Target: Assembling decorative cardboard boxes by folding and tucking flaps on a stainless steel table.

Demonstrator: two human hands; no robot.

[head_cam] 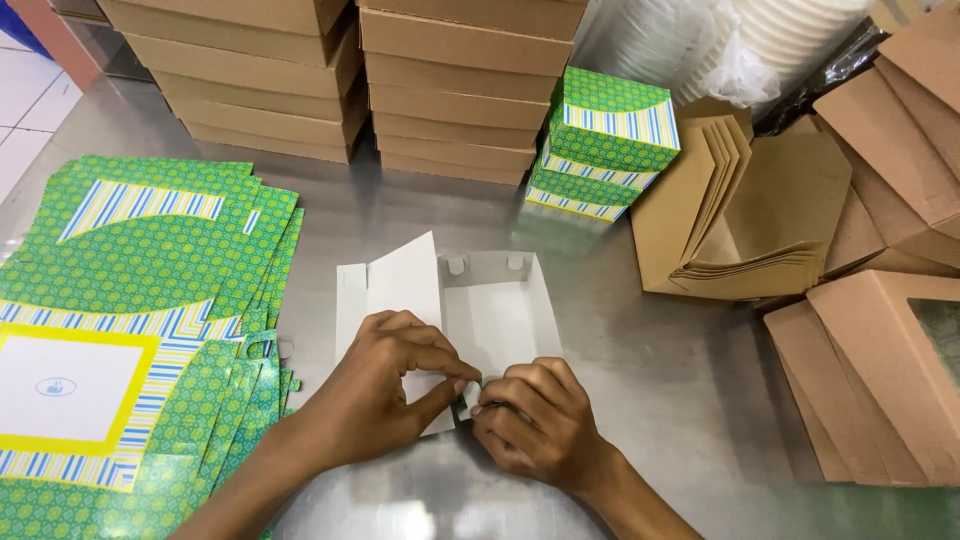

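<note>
A half-folded cardboard box point(490, 305), white inside and green outside, lies on the steel table point(660, 360) in front of me. My left hand point(385, 385) pinches its near flap between thumb and fingers. My right hand point(535, 420) grips the same near corner of the box, fingers curled on the edge. The far wall of the box stands up with two small tabs showing.
A stack of flat green patterned box blanks point(130, 300) lies at the left. Folded green boxes point(600, 145) are stacked behind. Brown cardboard boxes point(450, 90) are piled at the back, brown flat cartons point(750, 210) and windowed boxes point(880, 370) at the right.
</note>
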